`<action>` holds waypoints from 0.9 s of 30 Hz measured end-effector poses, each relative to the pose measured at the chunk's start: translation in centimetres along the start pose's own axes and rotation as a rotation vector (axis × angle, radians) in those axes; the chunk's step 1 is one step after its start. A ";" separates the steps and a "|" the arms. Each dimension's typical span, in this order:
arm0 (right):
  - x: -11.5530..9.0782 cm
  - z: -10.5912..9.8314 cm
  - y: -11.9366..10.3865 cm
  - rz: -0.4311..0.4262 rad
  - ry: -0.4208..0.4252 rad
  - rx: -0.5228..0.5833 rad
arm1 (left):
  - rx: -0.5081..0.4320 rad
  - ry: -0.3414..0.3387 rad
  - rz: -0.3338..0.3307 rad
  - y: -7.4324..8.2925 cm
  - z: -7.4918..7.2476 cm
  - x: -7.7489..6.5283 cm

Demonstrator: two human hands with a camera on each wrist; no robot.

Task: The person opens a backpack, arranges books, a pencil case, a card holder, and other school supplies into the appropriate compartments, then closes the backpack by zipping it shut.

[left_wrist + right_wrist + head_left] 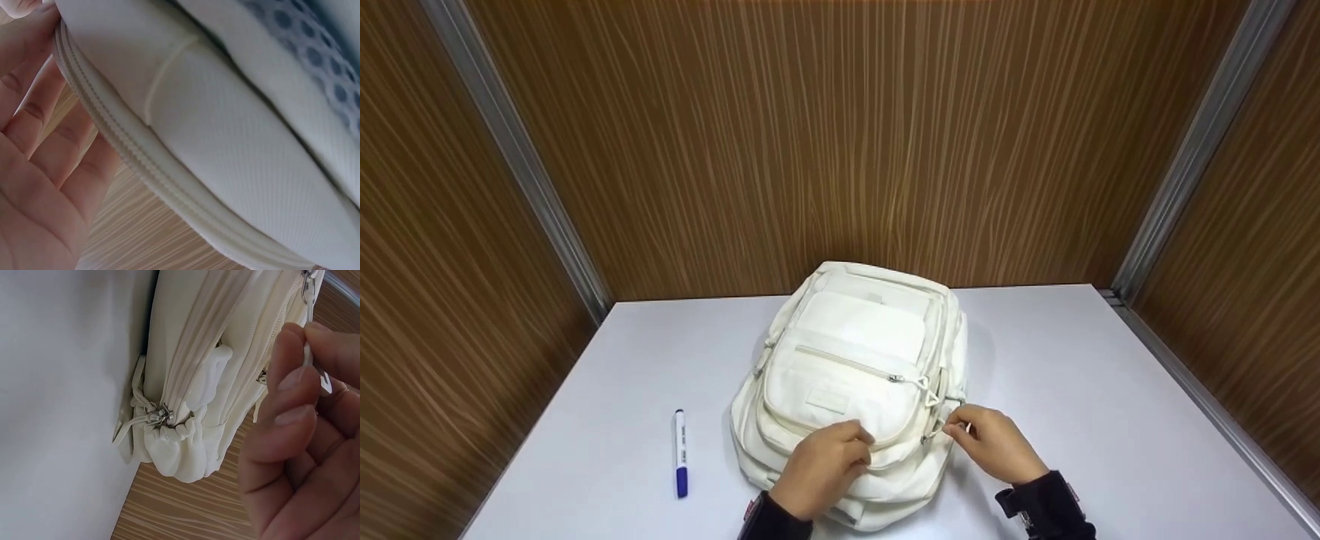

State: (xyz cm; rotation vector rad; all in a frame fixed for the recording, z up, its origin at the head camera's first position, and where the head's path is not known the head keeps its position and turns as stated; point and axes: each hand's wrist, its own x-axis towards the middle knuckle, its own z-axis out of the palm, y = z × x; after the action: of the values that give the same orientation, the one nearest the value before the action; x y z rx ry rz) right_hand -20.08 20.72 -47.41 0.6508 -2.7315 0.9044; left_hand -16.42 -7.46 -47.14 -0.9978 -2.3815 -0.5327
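A cream backpack (859,326) lies on its back on the white table, front pockets facing up. At its near end my left hand (823,463) grips the edge of a front compartment. In the left wrist view, my fingers (73,140) go to the zippered edge (112,129), some passing behind it. On the bag's right side, my right hand (994,442) pinches a zipper pull (307,354) between thumb and index finger, the slider (306,277) just above it. Another zipper slider (160,416) with a cord pull sits by a gathered side pocket (174,453).
A white marker with a blue cap (681,454) lies on the table (607,420) left of the backpack. Wood-grain panels (840,135) stand behind and on both sides. A front pocket zipper (847,364) runs across the bag, its triangular pulls hanging at the right.
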 end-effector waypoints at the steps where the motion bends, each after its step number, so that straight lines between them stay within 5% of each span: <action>1: 0.0 0.0 0.0 0.001 0.001 0.000 | 0.000 0.006 0.005 -0.1 0.0 -0.1; 6: 0.1 0.0 0.4 0.029 0.017 -0.004 | -0.023 0.023 0.032 -0.3 -0.4 -0.5; 17: 1.6 -1.2 2.1 0.133 0.099 -0.033 | -0.101 -0.069 -0.007 -1.5 -1.8 -2.1; 27: 3.1 -1.9 3.0 0.249 0.195 -0.039 | -0.102 -0.085 -0.004 -1.7 -1.8 -2.1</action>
State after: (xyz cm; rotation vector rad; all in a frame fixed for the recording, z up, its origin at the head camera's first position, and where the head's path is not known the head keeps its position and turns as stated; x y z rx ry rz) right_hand -24.10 22.97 -46.52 0.2033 -2.6822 0.9093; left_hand -15.83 -10.66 -47.24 -1.0797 -2.4530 -0.6307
